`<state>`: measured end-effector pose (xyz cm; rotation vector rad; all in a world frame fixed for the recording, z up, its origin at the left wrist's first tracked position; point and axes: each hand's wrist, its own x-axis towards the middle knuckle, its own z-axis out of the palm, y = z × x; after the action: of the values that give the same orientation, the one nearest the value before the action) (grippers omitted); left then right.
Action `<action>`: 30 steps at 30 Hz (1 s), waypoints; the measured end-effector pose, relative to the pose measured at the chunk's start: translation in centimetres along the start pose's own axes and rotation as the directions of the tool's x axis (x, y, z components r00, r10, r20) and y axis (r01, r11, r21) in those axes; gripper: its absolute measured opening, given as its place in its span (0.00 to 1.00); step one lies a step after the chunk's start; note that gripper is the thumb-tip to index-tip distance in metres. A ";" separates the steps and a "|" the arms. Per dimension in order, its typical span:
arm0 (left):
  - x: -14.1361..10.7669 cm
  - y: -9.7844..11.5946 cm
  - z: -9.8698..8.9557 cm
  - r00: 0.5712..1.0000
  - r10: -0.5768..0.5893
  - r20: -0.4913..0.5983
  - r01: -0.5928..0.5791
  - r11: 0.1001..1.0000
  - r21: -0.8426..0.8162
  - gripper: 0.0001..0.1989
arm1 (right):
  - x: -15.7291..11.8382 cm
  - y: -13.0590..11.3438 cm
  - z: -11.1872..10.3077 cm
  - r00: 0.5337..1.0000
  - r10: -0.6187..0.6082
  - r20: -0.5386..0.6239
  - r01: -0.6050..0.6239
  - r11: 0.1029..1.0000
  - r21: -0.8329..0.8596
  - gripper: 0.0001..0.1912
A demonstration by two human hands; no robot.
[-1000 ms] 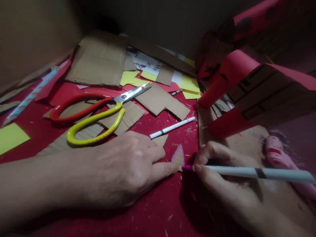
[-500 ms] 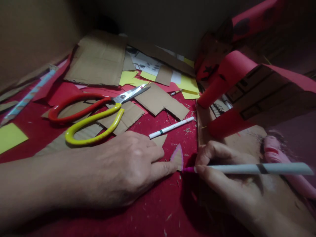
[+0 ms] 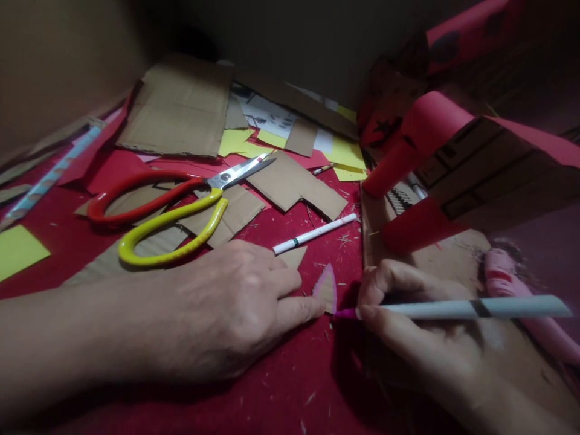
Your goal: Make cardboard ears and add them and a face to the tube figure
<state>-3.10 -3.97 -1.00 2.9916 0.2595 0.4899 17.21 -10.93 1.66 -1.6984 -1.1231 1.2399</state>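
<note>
pinching the pen [image 3: 453,309] tight, the right hand [image 3: 419,338] has its tip by the card [image 3: 326,291], just ahead of the grip; the left hand [image 3: 244,308] presses the card with one finger, any clasp underneath i cannot tell. pink lines both sides; the middle is uncoloured.

Your bare left forearm [image 3: 63,338] comes in from the left edge, and your left hand [image 3: 244,308] is palm down, index finger stretched out to the right, the next finger bent shorter, thumb hidden. Your right hand [image 3: 412,326] comes from the lower right, thumb and index finger pinched in a writing grip.
</note>
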 end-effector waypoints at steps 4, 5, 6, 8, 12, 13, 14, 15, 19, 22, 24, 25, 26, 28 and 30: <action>0.1 0.1 -0.3 1.000 -0.016 0.026 0.016 0.999 -0.027 0.20 | -0.3 -0.3 0.1 0.998 0.055 0.000 -0.055 0.994 0.090 0.11; 0.1 0.1 -0.3 1.000 -0.012 0.021 0.013 1.000 -0.024 0.20 | -0.3 -0.3 0.1 0.999 0.041 -0.007 -0.040 0.997 0.067 0.11; 0.1 0.1 -0.3 1.000 -0.008 0.017 0.008 1.000 -0.017 0.20 | -0.3 -0.3 0.1 1.000 0.023 -0.013 -0.022 0.999 0.034 0.11; 0.0 0.0 -0.1 1.000 -0.003 0.011 0.003 1.000 -0.004 0.19 | -0.3 -0.3 0.1 1.000 -0.006 -0.019 0.006 0.999 -0.046 0.10; -0.1 -0.1 0.2 1.000 0.015 -0.009 -0.014 1.000 0.013 0.19 | -0.1 -0.1 0.0 0.999 -0.048 -0.009 0.046 0.984 -0.172 0.09; -0.1 -0.1 0.2 1.000 0.018 -0.018 -0.017 1.000 0.017 0.20 | -0.1 0.0 0.0 0.998 -0.070 -0.004 0.068 0.977 -0.200 0.09; -0.1 -0.1 0.2 1.000 0.018 -0.017 -0.017 1.000 0.021 0.20 | 0.0 0.0 0.0 0.996 -0.094 0.003 0.092 0.970 -0.223 0.09; 0.0 -0.1 0.2 1.000 0.013 -0.005 -0.013 1.000 0.025 0.20 | 0.0 0.0 -0.1 0.995 -0.102 0.008 0.101 0.968 -0.231 0.09; 0.0 -0.2 0.1 1.000 -0.001 0.013 0.001 1.000 0.019 0.19 | -0.1 -0.2 0.0 0.999 0.038 0.013 -0.037 0.997 -0.060 0.09; -0.1 -0.1 0.2 1.000 -0.003 0.000 0.003 1.000 0.007 0.18 | -0.1 -0.4 0.0 0.997 0.078 0.020 -0.079 0.995 0.058 0.11; -0.1 -0.1 0.2 1.000 -0.005 0.011 0.005 1.000 0.003 0.18 | -0.1 -0.4 0.0 0.998 0.064 0.021 -0.065 0.996 0.068 0.12; -0.1 0.0 0.2 1.000 -0.007 0.015 0.007 1.000 0.002 0.18 | -0.1 -0.4 0.0 0.998 0.059 0.015 -0.060 0.996 0.063 0.12; -0.1 0.0 0.2 1.000 -0.008 0.017 0.008 1.000 0.002 0.18 | -0.2 -0.4 0.0 0.999 0.052 0.005 -0.052 0.997 0.055 0.12; -0.1 0.0 0.2 1.000 -0.007 0.017 0.007 1.000 0.000 0.18 | -0.2 -0.3 0.0 0.999 0.040 -0.019 -0.039 0.999 0.031 0.12; -0.1 0.0 0.2 1.000 0.004 0.021 -0.004 1.000 0.000 0.18 | -0.2 -0.2 0.0 0.999 0.033 -0.043 -0.032 0.999 0.017 0.11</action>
<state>-3.11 -3.99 -1.24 2.9958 0.2521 0.4584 17.10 -11.03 1.88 -1.7293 -1.0606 1.2238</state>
